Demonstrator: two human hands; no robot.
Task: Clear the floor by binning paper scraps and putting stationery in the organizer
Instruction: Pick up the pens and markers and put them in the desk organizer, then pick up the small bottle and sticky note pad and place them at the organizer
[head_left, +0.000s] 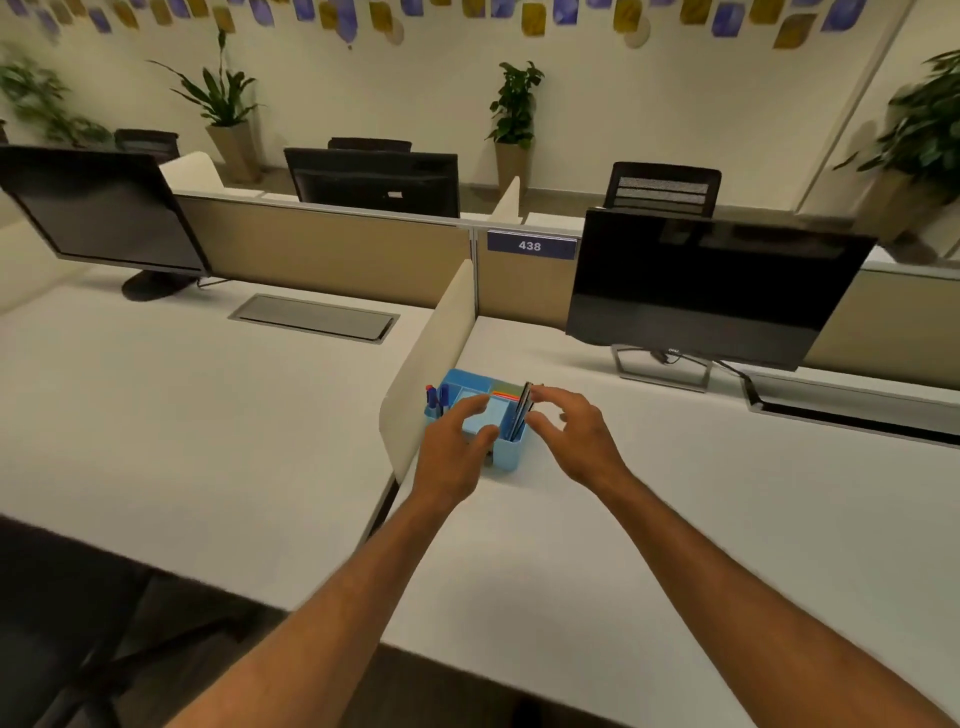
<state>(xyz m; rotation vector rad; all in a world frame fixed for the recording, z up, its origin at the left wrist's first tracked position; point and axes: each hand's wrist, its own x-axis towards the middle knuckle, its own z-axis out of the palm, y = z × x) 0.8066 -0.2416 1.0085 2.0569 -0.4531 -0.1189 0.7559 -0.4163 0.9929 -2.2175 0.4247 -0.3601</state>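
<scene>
Stationery-stowing step: light-blue plastic compartmented desk organizer (511, 451) is flanked by L hand (457, 457) w/ thumb on its near edge and R hand (571, 436), fingers spread, empty, just right of dark upright pens (521, 413); withdrawal is judged next.

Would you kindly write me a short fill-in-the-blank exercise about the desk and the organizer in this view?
1. The organizer on the desk is coloured ____.
2. The sign on the partition reads ____.
3. The left hand and the right hand are on either side of the ____.
4. The screen of the monitor behind the organizer is ____.

Missing words: blue; 438; organizer; dark
</scene>
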